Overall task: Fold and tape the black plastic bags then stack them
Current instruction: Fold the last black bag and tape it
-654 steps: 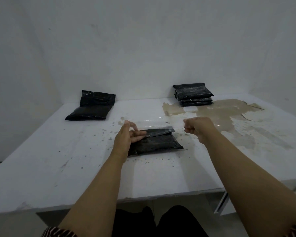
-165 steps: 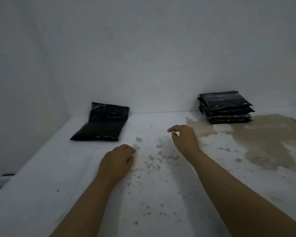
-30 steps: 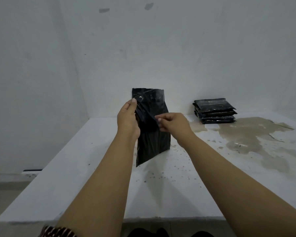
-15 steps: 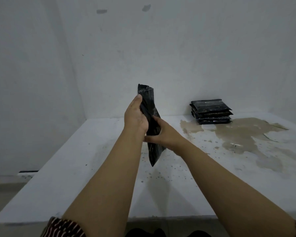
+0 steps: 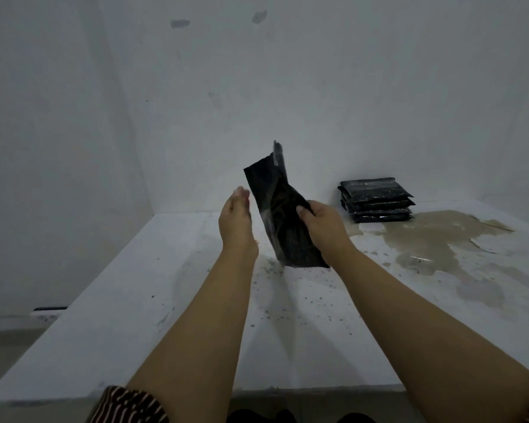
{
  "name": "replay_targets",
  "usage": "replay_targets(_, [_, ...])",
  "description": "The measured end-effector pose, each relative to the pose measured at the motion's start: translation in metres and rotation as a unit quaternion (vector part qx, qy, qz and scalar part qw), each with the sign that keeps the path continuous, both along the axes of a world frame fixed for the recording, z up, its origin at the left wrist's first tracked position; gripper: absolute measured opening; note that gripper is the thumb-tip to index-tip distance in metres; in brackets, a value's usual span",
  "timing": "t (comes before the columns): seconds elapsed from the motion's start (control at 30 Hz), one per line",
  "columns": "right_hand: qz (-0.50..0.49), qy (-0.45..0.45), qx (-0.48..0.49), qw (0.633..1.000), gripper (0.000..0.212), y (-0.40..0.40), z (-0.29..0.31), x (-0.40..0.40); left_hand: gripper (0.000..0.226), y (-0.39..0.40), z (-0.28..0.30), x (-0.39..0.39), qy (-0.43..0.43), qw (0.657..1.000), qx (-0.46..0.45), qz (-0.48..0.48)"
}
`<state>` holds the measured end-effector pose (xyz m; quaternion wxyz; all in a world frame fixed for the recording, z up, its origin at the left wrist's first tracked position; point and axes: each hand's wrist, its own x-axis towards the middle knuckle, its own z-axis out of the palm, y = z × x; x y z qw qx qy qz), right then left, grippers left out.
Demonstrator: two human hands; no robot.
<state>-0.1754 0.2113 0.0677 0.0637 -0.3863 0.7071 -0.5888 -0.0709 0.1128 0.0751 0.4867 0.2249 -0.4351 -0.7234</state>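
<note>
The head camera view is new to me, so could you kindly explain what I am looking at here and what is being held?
The camera sits on a person's head, looking forward and down at their bare arms. The right hand has its grip on a black plastic bag, held tilted above the white table. The left hand is open beside the bag, not touching it. At the back right, against the wall, stands a stack of finished bags, next to a brownish stain.
</note>
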Motion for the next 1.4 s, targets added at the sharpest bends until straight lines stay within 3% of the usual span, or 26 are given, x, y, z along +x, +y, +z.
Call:
replay_targets(0.1, [0.044,-0.096,-0.054,0.993,0.022,0.004,0.004,-0.010,0.048,-0.017,-0.024,0.007,-0.079,0.996,0.018,0.026])
replay_targets(0.23, [0.112,-0.190,-0.094,0.971,0.017,0.012,0.004,-0.013,0.073,-0.030,-0.040,0.011,-0.185,0.981,0.027,-0.048])
replay_targets(0.33, [0.150,-0.247,-0.094,0.953,0.015,0.013,-0.004,-0.017,0.083,-0.032,-0.047,0.019,-0.169,0.976,0.023,-0.134])
replay_targets(0.43, [0.172,-0.286,-0.081,0.939,0.017,0.014,-0.013,-0.021,0.073,-0.034,-0.057,0.023,-0.142,0.982,0.010,-0.120])
replay_targets(0.57, [0.188,-0.291,-0.067,0.936,0.019,0.016,-0.031,-0.025,0.034,-0.034,-0.067,0.029,-0.121,0.990,-0.019,-0.069])
replay_targets(0.83, [0.175,-0.284,-0.048,0.942,0.023,0.018,-0.036,-0.033,0.027,-0.031,-0.060,0.033,-0.126,0.982,-0.095,-0.107])
replay_targets(0.97, [0.181,-0.286,-0.058,0.939,0.017,0.018,-0.026,-0.040,0.027,-0.039,-0.053,0.034,-0.108,0.984,-0.108,-0.095])
replay_targets(1.17, [0.191,-0.273,-0.048,0.942,0.028,0.020,-0.025,-0.040,0.024,-0.035,-0.044,0.034,-0.109,0.981,-0.141,-0.073])
replay_targets(1.4, [0.188,-0.275,-0.091,0.939,0.027,0.020,-0.013,-0.040,0.021,-0.035,-0.041,0.037,-0.060,0.985,-0.150,-0.062])
